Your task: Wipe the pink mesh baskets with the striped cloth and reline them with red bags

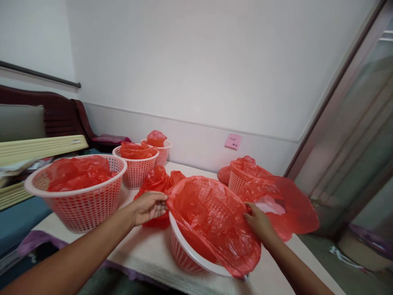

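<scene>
Basket (184, 258): lower centre of the frame, on the table (144, 252). Its white rim is bare along the near left side. Bag (215, 213): directly above the basket's opening, draped over the rim at the near right. The bag's stretched edge runs long from centre to lower right, aslant like the rim beneath it.

Right hand (259, 223): at the bag's right side, nearer the low corner; it grips the film, fingertips partly hidden. Left hand (149, 208): at the bag's left end, edge pinched between thumb and forefinger, remaining fingers curled loosely. Both hands touch the bag, so neither has a gap to close.

Beyond the left hand: a loose bag (158, 178) (crumpled, from where I stand). Farther, right of centre: a lined basket (236, 183).
</scene>
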`<state>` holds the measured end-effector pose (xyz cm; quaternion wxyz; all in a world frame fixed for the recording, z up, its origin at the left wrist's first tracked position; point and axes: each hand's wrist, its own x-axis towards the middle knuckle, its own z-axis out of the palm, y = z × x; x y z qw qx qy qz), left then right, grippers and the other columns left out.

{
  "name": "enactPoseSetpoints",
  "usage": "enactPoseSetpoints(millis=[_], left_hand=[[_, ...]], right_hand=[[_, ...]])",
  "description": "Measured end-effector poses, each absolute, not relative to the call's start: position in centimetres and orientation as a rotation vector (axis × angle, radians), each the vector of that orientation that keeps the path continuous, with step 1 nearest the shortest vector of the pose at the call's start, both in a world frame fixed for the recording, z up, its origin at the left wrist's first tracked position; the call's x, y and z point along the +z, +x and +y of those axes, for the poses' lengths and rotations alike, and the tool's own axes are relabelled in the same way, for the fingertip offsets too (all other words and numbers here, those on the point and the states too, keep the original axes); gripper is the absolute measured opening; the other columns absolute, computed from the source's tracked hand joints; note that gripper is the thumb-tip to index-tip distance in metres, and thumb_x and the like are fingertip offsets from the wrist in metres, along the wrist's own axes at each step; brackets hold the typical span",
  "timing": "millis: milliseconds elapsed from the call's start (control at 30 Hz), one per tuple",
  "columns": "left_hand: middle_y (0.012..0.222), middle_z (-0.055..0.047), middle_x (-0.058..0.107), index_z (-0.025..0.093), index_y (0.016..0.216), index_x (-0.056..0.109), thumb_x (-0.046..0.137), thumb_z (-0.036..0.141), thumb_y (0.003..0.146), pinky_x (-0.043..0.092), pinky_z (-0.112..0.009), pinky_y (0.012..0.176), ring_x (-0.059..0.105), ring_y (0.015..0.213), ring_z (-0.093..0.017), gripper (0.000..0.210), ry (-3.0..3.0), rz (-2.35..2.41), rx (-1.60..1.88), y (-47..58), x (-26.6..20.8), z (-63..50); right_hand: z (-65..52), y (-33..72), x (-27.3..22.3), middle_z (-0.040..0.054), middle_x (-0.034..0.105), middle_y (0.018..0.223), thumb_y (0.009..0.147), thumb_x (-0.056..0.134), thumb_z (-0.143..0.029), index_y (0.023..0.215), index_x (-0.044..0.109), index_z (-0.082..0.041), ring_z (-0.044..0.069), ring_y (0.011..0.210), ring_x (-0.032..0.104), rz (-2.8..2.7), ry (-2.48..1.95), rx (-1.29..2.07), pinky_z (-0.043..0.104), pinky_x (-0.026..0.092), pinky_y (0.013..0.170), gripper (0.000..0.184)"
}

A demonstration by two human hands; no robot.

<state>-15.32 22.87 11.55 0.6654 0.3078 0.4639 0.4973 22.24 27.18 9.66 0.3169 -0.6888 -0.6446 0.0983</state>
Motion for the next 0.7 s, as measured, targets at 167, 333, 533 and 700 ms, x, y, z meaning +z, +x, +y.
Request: enactPoseSetpoints(millis=[167,333,533,700], left_hand=[[0.065,0.003,0.064,0.011,0.082,0.062,0.052,0.015,0.094,0.053,-0.019,0.052,0.06,0.051,-0.006,0.016,0.457,0.929,1.185,-13.7,9.6,22.3],[0.066,0.002,0.065,0.011,0.083,0.061,0.049,0.019,0.096,0.053,-0.02,0.053,0.061,0.053,-0.007,0.019,0.335,0.831,1.225,-11.7,8.4,21.7],[0.045,0.009,0.04,0.017,0.06,0.044,0.039,0.016,0.098,0.032,-0.013,0.035,0.038,0.034,-0.003,0.038,0.262,0.829,1.228,-10.5,7.5,20.0],[0.058,0.001,0.056,0.014,0.073,0.055,0.045,0.037,0.097,0.044,-0.017,0.044,0.056,0.046,-0.007,0.034,0.34,0.86,1.254,-10.7,9.0,18.0]], right_hand=[[27.3,22.3,9.6,0.0075,0.074,0.1,0.064,0.052,-0.015,0.1,0.069,-0.021,0.025,0.097,0.067,-1.658,-1.791,0.273,0.031,0.048,0.085,0.04],[27.5,22.2,9.4,0.0069,0.074,0.099,0.064,0.052,-0.016,0.099,0.069,-0.022,0.025,0.098,0.067,-1.633,-1.771,0.293,0.031,0.047,0.086,0.04],[28.0,22.4,9.1,0.0085,0.074,0.095,0.065,0.05,-0.015,0.096,0.068,-0.019,0.025,0.095,0.067,-1.609,-1.772,0.368,0.03,0.048,0.083,0.037],[28.3,22.2,8.9,0.0077,0.073,0.086,0.067,0.047,-0.013,0.095,0.066,-0.018,0.022,0.083,0.069,-1.558,-1.772,0.502,0.028,0.05,0.073,0.034]])
